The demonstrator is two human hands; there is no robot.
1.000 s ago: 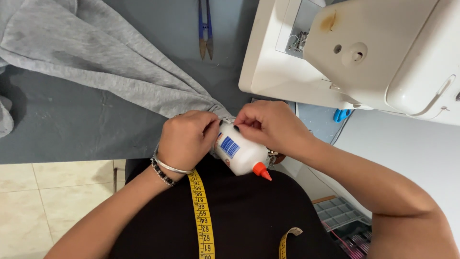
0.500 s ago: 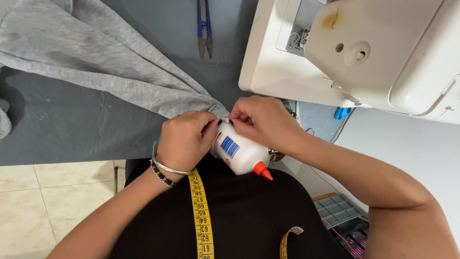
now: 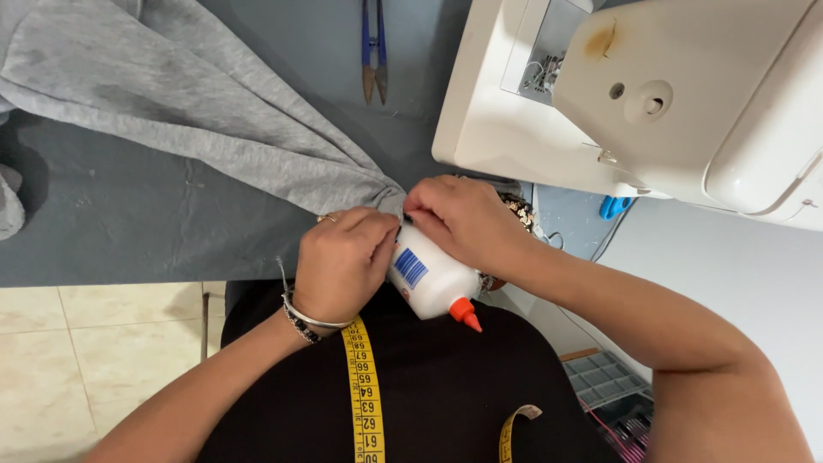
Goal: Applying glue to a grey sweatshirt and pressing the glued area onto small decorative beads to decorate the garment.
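Observation:
My left hand (image 3: 343, 257) and my right hand (image 3: 459, 219) meet at the table's near edge, both pinching the bunched end of a grey knit fabric (image 3: 206, 111). A white glue bottle (image 3: 429, 279) with an orange cap lies under my hands with its tip pointing toward my lap; which hand carries it cannot be told. The fabric spreads from my fingers up to the far left over the dark grey table (image 3: 129, 231). A bracelet sits on my left wrist.
A white sewing machine (image 3: 634, 103) stands at the upper right. Blue-handled thread snips (image 3: 374, 51) lie at the top centre. A yellow tape measure (image 3: 364, 394) hangs over my black top. Tiled floor shows at the lower left, a compartment box (image 3: 609, 381) at the lower right.
My hands have shifted slightly on the fabric's end; the glue bottle stays beneath them in much the same place.

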